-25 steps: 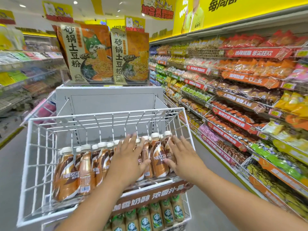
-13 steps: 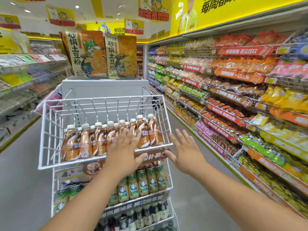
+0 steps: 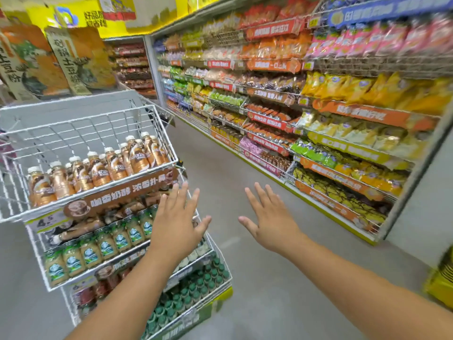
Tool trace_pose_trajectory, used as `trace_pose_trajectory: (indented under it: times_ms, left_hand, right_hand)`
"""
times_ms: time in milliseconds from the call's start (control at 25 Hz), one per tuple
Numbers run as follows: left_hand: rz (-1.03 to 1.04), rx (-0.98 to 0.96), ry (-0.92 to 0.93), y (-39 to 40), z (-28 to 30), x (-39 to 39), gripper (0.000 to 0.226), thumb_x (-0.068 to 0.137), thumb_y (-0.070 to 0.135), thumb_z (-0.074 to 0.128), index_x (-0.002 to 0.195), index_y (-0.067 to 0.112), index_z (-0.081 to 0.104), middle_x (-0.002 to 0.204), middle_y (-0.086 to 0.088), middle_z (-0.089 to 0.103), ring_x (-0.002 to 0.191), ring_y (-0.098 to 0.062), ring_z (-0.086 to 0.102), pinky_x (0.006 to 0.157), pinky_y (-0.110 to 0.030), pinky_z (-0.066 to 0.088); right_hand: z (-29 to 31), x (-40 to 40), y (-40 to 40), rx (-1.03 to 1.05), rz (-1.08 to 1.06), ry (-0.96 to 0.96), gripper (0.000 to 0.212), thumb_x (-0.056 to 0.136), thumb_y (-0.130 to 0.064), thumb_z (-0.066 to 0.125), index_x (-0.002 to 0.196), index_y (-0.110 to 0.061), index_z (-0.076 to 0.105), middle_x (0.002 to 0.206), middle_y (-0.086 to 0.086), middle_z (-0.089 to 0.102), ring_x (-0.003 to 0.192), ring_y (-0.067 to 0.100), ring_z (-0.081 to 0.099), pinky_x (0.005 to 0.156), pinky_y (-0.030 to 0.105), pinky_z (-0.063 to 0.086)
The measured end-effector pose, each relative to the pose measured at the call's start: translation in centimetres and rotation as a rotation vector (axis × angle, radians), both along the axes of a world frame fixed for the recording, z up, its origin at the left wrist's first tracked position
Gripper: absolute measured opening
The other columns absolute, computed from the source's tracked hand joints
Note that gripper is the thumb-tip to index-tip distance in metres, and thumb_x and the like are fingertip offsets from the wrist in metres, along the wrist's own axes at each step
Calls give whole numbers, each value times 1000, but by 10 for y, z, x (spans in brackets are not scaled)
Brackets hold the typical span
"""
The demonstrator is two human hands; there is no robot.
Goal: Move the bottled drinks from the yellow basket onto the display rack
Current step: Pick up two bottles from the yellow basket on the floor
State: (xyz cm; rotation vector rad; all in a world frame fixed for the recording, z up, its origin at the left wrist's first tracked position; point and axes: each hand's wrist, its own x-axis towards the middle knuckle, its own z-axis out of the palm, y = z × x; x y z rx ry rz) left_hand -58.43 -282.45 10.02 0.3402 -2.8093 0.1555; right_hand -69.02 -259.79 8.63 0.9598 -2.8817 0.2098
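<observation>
While both hands are empty, fingers spread – left hand [image 3: 177, 223] in front of display rack [image 3: 157, 112], right hand [image 3: 269, 218] over aisle – w/ coffee bottles [image 3: 98, 169] leaning on top tier & yellow basket [image 3: 441, 280] barely in view at far right, risk: blind reach fumbles a bottle.

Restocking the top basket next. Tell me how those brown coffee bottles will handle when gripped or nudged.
The brown coffee bottles look tall and narrow, so a nudge probably tips one into its neighbours. Their glossy wrap may be slippery. Packed in rows in the white wire basket, they likely brace each other.
</observation>
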Motion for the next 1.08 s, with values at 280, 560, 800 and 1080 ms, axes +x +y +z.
trace_pose_trajectory:
  times_ms: [280, 560, 800, 1080]
  left_hand:
    - [-338, 33, 25, 114, -32, 29, 84, 90, 69, 24, 157, 19, 39, 167, -13, 26, 153, -34, 26, 122, -54, 28]
    - [-594, 69, -23, 254, -38, 51, 89, 88, 73, 16, 159, 23, 33, 169, -13, 20, 156, -32, 16, 125, -52, 21]
    - [-794, 86, 23, 422, -32, 52, 85, 89, 72, 22, 158, 25, 35, 169, -12, 21, 156, -32, 16, 123, -53, 25]
    - [-882, 125, 32, 615, -71, 56, 79, 94, 67, 28, 158, 21, 36, 169, -9, 20, 157, -27, 14, 123, -50, 23]
  right_hand:
    - [-16, 103, 152, 15, -320, -32, 79, 103, -66, 24, 165, -24, -3, 172, 5, -13, 158, 30, -13, 129, 44, 0]
    - [-16, 191, 302, 6, -567, 75, 79, 103, -62, 35, 165, -22, 6, 173, 9, 4, 159, 33, 1, 128, 45, 12]
    - [-24, 227, 450, -10, -740, 92, 84, 98, -68, 24, 164, -16, 16, 172, 12, 13, 158, 37, 7, 127, 50, 17]
    - [-34, 254, 645, -16, -739, 37, 95, 86, -75, 9, 165, -25, 0, 173, -2, -11, 159, 24, -14, 130, 46, 4]
